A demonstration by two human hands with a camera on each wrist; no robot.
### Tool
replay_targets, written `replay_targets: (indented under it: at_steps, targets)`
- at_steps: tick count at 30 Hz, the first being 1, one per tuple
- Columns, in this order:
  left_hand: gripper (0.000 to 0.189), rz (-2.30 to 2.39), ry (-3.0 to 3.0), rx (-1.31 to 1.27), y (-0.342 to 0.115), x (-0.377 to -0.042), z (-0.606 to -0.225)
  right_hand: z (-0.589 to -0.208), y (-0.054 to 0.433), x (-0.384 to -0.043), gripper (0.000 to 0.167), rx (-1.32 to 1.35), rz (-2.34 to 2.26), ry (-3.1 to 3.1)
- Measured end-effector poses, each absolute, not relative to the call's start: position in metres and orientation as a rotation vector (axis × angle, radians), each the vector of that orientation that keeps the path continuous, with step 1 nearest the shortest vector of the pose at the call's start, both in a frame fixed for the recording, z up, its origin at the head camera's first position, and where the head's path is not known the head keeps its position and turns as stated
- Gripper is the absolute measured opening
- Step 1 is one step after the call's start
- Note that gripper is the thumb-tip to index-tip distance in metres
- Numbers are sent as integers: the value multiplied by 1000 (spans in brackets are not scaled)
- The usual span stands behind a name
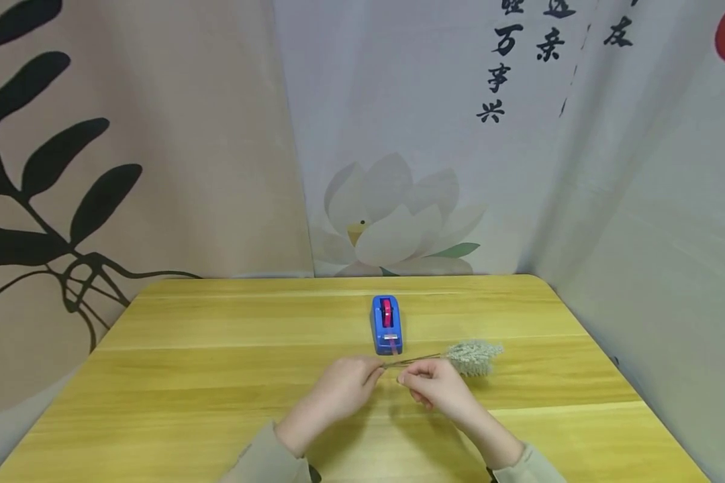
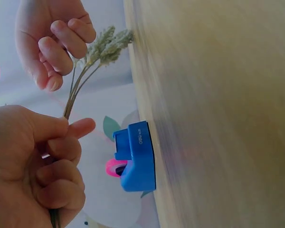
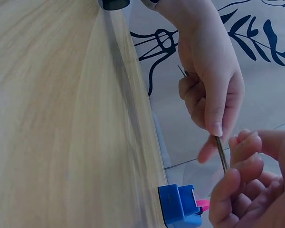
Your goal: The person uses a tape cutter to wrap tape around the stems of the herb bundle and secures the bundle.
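Note:
My left hand [image 1: 352,384] pinches the thin brown stems of a small bunch of dried flowers [image 1: 472,357] between thumb and index finger, its other fingers curled round the lower stems. Pale green, fluffy heads point to the right. Just beside the stems is my right hand [image 1: 438,389], thumb and fingertips close together; whether something thin is between them I cannot tell. In the left wrist view, its curled fingers [image 2: 61,45] stand close to the flower heads [image 2: 107,46]. Behind the hands a blue tape dispenser [image 1: 387,325] with a pink roll stands on the table.
The wooden table [image 1: 229,335] reaches back to a printed curtain [image 1: 217,147] with leaves, a lotus and writing. Another hanging cloth [image 1: 658,201] runs along the table's right side.

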State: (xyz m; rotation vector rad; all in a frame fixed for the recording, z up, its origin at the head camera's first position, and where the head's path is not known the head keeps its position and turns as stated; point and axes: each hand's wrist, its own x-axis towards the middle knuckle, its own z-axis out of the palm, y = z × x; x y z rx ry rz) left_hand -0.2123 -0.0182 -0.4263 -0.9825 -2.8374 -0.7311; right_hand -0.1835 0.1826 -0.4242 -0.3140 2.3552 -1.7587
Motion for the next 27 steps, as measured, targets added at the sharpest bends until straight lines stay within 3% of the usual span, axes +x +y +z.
replay_targets:
  at_steps: [12, 27]
  targets:
    - [11, -717, -2775, -1041, -17, -211, -424, -427, 179, -182, 26, -267, -1773, 2335]
    - [12, -1000, -2802, -1000, -16, -209, -419, -431, 174, -181, 21, -260, -1654, 2563]
